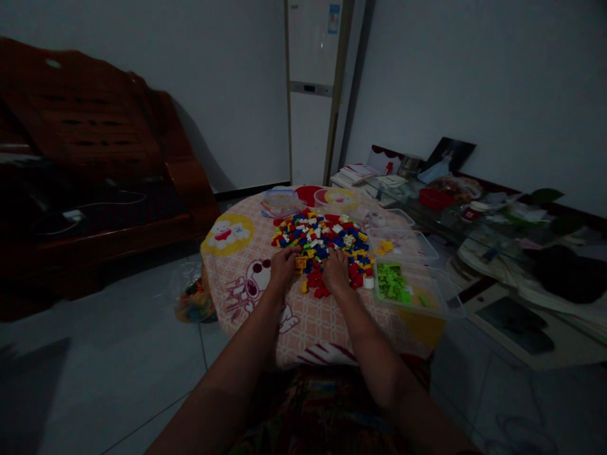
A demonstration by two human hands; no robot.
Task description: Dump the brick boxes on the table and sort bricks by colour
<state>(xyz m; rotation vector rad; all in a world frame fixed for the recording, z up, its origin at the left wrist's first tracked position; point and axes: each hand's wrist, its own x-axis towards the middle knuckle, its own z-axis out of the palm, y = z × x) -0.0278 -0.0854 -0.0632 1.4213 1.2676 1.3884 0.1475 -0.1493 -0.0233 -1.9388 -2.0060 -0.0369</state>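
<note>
A heap of small plastic building bricks [315, 232], mostly red, blue, white and yellow, lies on a round cloth-covered table. My left hand [283, 266] is at the heap's near left edge, fingers curled, with a yellow brick [300, 263] at its fingertips. My right hand [336, 270] reaches into the near side of the heap, its fingers bent and close together; whatever is under the fingertips is hidden. Several red bricks [318, 283] lie between the hands. To the right, a clear plastic box [439, 294] holds green bricks [392, 282].
Behind the green bricks' box, another clear box [417, 245] holds a few yellow bricks [384, 247]. Clear containers [282, 203] and a red bowl [308, 194] stand at the table's far edge. A wooden bench [95, 145] is left; a cluttered glass table [408, 202] is right.
</note>
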